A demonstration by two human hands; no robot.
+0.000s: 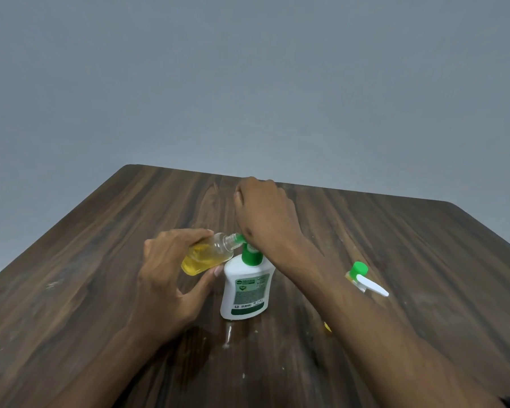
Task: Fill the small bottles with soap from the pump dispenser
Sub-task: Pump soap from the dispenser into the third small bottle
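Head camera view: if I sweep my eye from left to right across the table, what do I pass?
Left hand → small clear bottle with yellow soap, held tilted → white pump dispenser → green-capped bottle and white nozzle part, partly behind the right forearm.

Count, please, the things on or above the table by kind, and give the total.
Pump dispenser, white with green pump: 1
Small clear bottle with yellow soap, tilted to the spout, held by the left hand: 1
Object with green cap and white part, behind the right forearm: 1
Hands, with the right hand on the pump: 2
Total: 5
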